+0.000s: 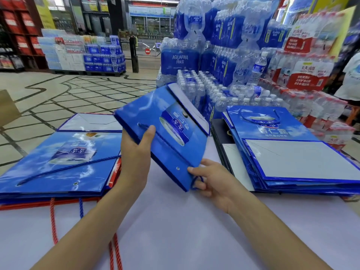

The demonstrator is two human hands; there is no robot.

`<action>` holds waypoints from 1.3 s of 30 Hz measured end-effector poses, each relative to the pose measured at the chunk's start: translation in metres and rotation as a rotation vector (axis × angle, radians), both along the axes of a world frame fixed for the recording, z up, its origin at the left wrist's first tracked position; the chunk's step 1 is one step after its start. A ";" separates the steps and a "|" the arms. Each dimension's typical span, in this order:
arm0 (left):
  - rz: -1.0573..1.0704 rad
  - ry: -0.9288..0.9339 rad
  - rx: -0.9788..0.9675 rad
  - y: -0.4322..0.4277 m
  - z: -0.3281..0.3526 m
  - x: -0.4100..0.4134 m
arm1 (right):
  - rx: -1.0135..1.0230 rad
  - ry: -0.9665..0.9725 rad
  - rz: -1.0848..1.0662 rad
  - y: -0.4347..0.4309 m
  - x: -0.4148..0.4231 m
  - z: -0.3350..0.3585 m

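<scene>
A flat folded blue paper gift bag (165,121) with a printed can and blue rope handles is held tilted above the white table (175,221). My left hand (136,152) grips its near left edge, thumb on top. My right hand (210,178) pinches the bag's lower corner and touches the rope handle there. To the left lies a stack of flat blue bags (58,158) over red ones. Another stack of flat blue bags (288,152) lies to the right.
Shrink-wrapped packs of water bottles (214,55) are piled high behind the table, with red-labelled packs (307,75) at the right. A person in a white shirt (350,78) stands at the far right edge. Tiled shop floor (68,94) opens to the left, with more stacked goods beyond.
</scene>
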State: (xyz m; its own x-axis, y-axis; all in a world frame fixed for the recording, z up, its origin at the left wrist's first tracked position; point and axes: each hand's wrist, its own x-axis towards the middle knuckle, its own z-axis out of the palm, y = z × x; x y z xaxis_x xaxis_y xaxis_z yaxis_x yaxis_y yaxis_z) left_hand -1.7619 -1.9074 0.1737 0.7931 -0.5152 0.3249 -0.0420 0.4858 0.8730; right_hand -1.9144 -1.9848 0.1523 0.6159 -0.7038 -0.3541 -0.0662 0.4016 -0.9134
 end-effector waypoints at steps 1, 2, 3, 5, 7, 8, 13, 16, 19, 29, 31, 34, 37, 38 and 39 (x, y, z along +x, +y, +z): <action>0.031 0.001 0.021 0.000 -0.001 0.004 | -0.049 0.023 -0.047 -0.001 -0.002 0.002; 0.069 0.015 0.045 0.001 0.000 0.007 | -0.100 0.051 -0.102 -0.002 -0.004 0.005; 0.107 0.037 0.074 0.001 -0.001 0.012 | -0.158 0.081 -0.154 -0.004 -0.006 0.007; 0.152 0.073 0.150 0.001 0.000 0.018 | -0.298 0.172 -0.222 -0.006 -0.010 0.007; 0.161 0.067 0.266 -0.001 -0.002 0.022 | -0.510 0.324 -0.250 -0.011 -0.013 0.004; 0.158 0.046 0.344 -0.001 -0.003 0.024 | -0.621 0.401 -0.258 -0.012 -0.014 0.002; 0.229 -0.280 0.744 0.003 -0.008 0.022 | -0.891 0.632 -0.228 -0.014 -0.017 0.000; 0.398 -0.639 1.080 0.010 -0.010 0.026 | -0.983 0.748 -0.177 -0.015 -0.015 -0.005; 0.388 -0.892 1.368 0.014 -0.013 0.027 | -1.001 0.784 -0.149 -0.014 -0.013 -0.009; 0.446 -1.104 1.571 0.015 -0.006 0.018 | -1.130 0.971 -0.004 -0.010 -0.013 -0.010; 0.440 -1.149 1.487 0.013 -0.009 0.018 | -1.133 0.979 0.005 -0.011 -0.013 -0.011; 0.279 -1.313 1.204 0.004 -0.020 0.018 | -1.142 0.982 0.017 -0.012 -0.014 -0.011; -0.070 -1.371 0.917 -0.003 -0.031 0.010 | -1.169 0.988 0.051 -0.013 -0.015 -0.010; -0.133 -1.391 0.882 -0.005 -0.035 0.008 | -1.174 0.984 0.064 -0.012 -0.014 -0.010; -0.158 -1.415 0.867 -0.006 -0.037 0.006 | -1.177 0.976 0.074 -0.012 -0.015 -0.010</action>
